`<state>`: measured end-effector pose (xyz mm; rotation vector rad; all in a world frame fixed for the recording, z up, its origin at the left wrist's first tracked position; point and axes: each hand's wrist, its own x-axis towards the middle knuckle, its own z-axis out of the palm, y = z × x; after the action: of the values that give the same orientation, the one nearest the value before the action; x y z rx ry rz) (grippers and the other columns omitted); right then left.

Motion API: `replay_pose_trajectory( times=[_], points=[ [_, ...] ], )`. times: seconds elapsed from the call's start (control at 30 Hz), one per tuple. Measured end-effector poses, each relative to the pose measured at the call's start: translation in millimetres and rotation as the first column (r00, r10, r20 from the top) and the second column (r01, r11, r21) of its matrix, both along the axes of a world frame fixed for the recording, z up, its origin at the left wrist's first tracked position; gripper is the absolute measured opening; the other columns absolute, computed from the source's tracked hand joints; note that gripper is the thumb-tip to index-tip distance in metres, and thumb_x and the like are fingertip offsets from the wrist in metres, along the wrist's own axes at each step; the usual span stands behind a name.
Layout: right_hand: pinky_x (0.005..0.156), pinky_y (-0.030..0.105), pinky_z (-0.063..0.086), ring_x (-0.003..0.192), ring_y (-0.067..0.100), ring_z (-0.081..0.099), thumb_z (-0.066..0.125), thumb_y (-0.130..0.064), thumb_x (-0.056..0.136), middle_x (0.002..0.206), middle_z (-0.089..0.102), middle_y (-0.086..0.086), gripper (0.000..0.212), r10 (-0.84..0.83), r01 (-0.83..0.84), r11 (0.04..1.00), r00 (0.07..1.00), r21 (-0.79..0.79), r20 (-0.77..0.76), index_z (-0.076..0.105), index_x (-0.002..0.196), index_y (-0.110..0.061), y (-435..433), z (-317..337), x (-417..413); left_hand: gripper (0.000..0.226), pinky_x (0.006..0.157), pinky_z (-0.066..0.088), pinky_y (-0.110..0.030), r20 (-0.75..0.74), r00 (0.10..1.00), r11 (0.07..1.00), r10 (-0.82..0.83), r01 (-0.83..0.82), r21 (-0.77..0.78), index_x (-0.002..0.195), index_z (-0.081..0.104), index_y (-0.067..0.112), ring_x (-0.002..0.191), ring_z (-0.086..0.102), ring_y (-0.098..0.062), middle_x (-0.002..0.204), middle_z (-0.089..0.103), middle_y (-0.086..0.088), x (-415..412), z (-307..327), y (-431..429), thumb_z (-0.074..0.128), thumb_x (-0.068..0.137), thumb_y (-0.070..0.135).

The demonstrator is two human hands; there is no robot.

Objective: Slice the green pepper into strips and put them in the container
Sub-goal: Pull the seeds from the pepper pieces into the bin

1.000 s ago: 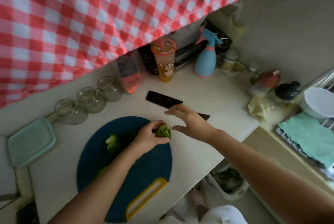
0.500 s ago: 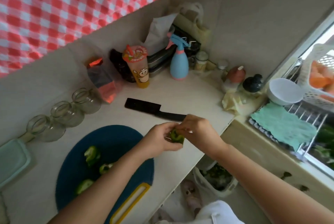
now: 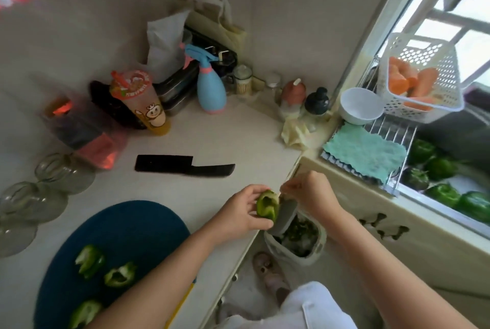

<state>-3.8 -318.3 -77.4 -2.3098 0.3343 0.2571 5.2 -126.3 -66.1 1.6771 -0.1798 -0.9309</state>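
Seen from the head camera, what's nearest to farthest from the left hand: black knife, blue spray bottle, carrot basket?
1. Black knife, on the counter just beyond the left hand.
2. Blue spray bottle, at the back wall.
3. Carrot basket, far right by the window.

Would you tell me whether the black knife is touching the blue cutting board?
Apart. The head view shows the black knife lying on the counter, with bare countertop between it and the blue cutting board.
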Motion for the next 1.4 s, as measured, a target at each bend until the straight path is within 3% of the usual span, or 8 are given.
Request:
replay_pose_trajectory(
  times=[0.4, 0.53, 0.83, 0.97, 1.03, 1.07, 1.23, 1.4],
  points=[
    [0.045, 0.024, 0.032, 0.053, 0.018, 0.038, 0.053, 0.007, 0.076, 0.049, 0.034, -0.008, 0.048, -0.157, 0.107, 0.970, 0.962, -0.219, -0.225, 0.035, 0.042, -0.021, -44.3, -61.3, -27.6, 0.068, 0.086, 0.052, -0.025, 0.006, 0.999, 0.998, 0.035, -0.034, -0.052, 0.120, 0.043, 0.026, 0.100, 0.065, -0.015, 0.119, 0.057, -0.006, 1.1, -16.1, -30.1, 0.073, 0.070, -0.010],
    [0.053, 0.030, 0.044, 0.070, 0.032, 0.064, 0.065, -0.007, 0.077, 0.068, 0.066, 0.014, 0.015, -0.218, 0.161, 0.960, 0.944, -0.230, -0.249, 0.066, 0.064, -0.001, -47.1, -62.5, -27.7, 0.068, 0.087, 0.053, -0.027, 0.114, 0.991, 0.997, 0.069, -0.066, -0.029, 0.113, 0.045, 0.038, 0.099, 0.065, -0.014, 0.118, 0.056, 0.001, -3.4, -17.0, -37.5, 0.077, 0.069, -0.002],
    [0.065, 0.035, 0.054, 0.074, 0.026, 0.064, 0.054, 0.002, 0.076, 0.075, 0.067, 0.004, 0.021, -0.202, 0.134, 0.950, 0.953, -0.283, -0.227, 0.069, 0.074, -0.013, -57.9, -63.0, -27.7, 0.068, 0.092, 0.051, -0.027, 0.082, 0.995, 0.996, 0.064, -0.058, -0.070, 0.117, 0.045, 0.038, 0.104, 0.064, -0.015, 0.125, 0.055, -0.003, -8.7, -18.8, -48.9, 0.072, 0.072, -0.006],
    [0.051, 0.029, 0.032, 0.084, 0.041, 0.060, 0.050, 0.005, 0.069, 0.069, 0.059, 0.023, 0.011, -0.226, 0.159, 0.952, 0.942, -0.262, -0.249, 0.061, 0.068, 0.004, -67.9, -88.1, -33.5, 0.067, 0.090, 0.050, -0.022, 0.137, 0.988, 0.995, 0.074, -0.063, -0.080, 0.116, 0.040, 0.038, 0.104, 0.064, -0.013, 0.125, 0.049, 0.000, -12.7, -17.2, -52.7, 0.069, 0.075, -0.006],
    [0.049, 0.032, 0.038, 0.063, 0.008, 0.034, 0.054, 0.005, 0.070, 0.069, 0.061, 0.022, 0.013, -0.239, 0.180, 0.951, 0.945, -0.251, -0.225, 0.065, 0.076, 0.006, -70.2, -95.6, -37.9, 0.067, 0.088, 0.049, -0.019, 0.185, 0.979, 0.994, 0.086, -0.073, -0.077, 0.115, 0.039, 0.039, 0.104, 0.064, -0.011, 0.123, 0.049, 0.004, -14.3, -16.4, -53.7, 0.070, 0.075, -0.005],
    [0.052, 0.037, 0.046, 0.097, 0.029, 0.056, 0.056, 0.004, 0.072, 0.070, 0.065, 0.019, 0.012, -0.243, 0.191, 0.952, 0.947, -0.241, -0.211, 0.068, 0.076, 0.004, -70.4, -94.3, -39.3, 0.067, 0.086, 0.049, -0.018, 0.213, 0.973, 0.994, 0.094, -0.081, -0.071, 0.114, 0.038, 0.039, 0.103, 0.063, -0.009, 0.121, 0.049, 0.007, -14.8, -15.9, -54.0, 0.071, 0.074, -0.003],
    [0.064, 0.031, 0.054, 0.068, 0.016, 0.065, 0.071, -0.024, 0.083, 0.072, 0.070, 0.001, 0.013, -0.272, 0.257, 0.959, 0.951, -0.117, -0.146, 0.072, 0.076, -0.013, -68.0, -66.8, -39.2, 0.066, 0.079, 0.051, -0.015, 0.294, 0.949, 0.993, 0.118, -0.116, -0.026, 0.113, 0.039, 0.040, 0.096, 0.065, -0.005, 0.115, 0.052, 0.014, -14.8, -15.5, -55.0, 0.079, 0.072, 0.007],
    [0.064, 0.026, 0.055, 0.065, 0.018, 0.065, 0.065, -0.030, 0.089, 0.075, 0.071, 0.005, 0.016, -0.198, 0.215, 0.862, 0.976, 0.458, -0.087, 0.070, 0.089, -0.015, -51.5, -3.2, -33.5, 0.063, 0.082, 0.053, -0.021, 0.157, 0.977, 0.990, 0.143, -0.141, -0.019, 0.119, 0.046, 0.028, 0.092, 0.068, -0.007, 0.111, 0.065, 0.004, -11.1, -17.2, -59.6, 0.082, 0.069, 0.016]
  ],
)
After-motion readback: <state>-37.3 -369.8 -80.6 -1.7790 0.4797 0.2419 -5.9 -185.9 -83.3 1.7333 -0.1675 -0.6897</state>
